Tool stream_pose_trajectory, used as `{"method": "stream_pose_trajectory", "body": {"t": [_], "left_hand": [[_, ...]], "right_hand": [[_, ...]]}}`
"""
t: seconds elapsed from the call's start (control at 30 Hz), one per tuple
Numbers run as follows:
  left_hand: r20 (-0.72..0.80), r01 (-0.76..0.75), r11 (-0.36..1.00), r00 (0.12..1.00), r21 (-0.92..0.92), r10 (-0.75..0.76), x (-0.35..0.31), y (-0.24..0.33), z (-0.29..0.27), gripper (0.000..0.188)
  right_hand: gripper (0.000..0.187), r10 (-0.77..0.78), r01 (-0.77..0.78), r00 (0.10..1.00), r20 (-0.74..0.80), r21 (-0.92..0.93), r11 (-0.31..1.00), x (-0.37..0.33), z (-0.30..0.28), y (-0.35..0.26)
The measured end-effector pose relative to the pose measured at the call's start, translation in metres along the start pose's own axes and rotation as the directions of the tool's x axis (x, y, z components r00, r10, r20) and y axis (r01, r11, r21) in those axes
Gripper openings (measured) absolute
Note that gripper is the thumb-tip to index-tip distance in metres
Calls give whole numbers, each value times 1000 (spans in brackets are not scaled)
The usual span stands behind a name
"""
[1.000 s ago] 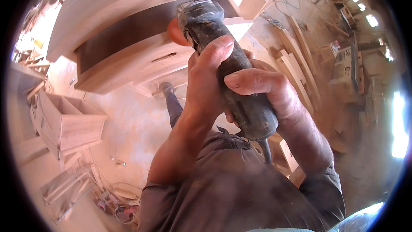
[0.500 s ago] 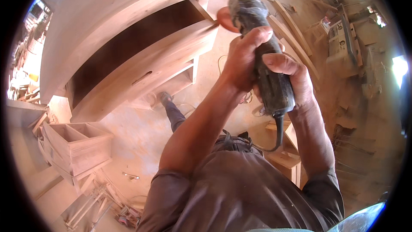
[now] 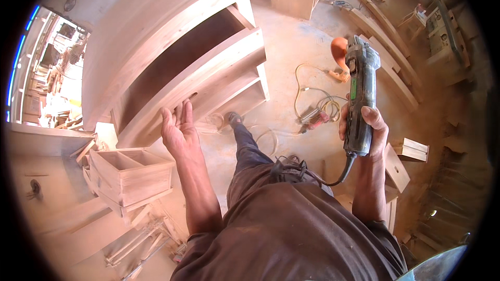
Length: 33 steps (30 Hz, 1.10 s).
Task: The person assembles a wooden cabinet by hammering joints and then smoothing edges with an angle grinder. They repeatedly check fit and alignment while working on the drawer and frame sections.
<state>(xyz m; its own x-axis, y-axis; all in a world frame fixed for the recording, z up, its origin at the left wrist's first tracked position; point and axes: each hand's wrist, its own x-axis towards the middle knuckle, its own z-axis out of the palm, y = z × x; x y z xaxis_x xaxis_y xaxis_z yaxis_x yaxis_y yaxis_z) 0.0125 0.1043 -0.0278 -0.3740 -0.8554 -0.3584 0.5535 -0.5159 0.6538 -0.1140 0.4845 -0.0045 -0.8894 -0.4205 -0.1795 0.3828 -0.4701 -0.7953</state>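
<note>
Wooden cabinet [image 3: 172, 47] lay ahead and to the left, its shelf edge just beyond the left hand [image 3: 179, 132], which was spread open, palm up. The right hand [image 3: 367, 130] gripped the angle grinder [image 3: 359, 93] upright, long axis vertical, well apart from the cabinet. Half a second earlier both hands had held the grinder against the cabinet's corner.

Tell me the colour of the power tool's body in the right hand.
Dark grey-black, with a green switch, on the power tool held by the right hand; head view.
</note>
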Motion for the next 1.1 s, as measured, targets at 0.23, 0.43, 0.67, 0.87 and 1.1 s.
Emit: {"method": "stream_pose_trajectory", "body": {"t": [0.23,0.43,0.67,0.87,1.1], "left_hand": [[95,121,973,990,-196,-104,47,7,-6,51],[-5,91,983,996,-156,-93,98,5,28,46],[-49,38,997,998,-64,-41,135,8,52,29],[-75,92,993,992,-68,-97,128,3,54,39],[-148,66,980,984,-190,-95,112,1,66,48]], "right_hand": [[52,46,-50,994,-101,-43,998,-8,-7,20],[54,30,-39,986,-161,-48,998,-7,-11,25],[54,51,-56,989,-138,-34,998,-3,-16,36],[56,104,-104,987,-120,7,995,2,-24,48],[54,130,-109,981,-145,143,984,5,-31,68]]}}
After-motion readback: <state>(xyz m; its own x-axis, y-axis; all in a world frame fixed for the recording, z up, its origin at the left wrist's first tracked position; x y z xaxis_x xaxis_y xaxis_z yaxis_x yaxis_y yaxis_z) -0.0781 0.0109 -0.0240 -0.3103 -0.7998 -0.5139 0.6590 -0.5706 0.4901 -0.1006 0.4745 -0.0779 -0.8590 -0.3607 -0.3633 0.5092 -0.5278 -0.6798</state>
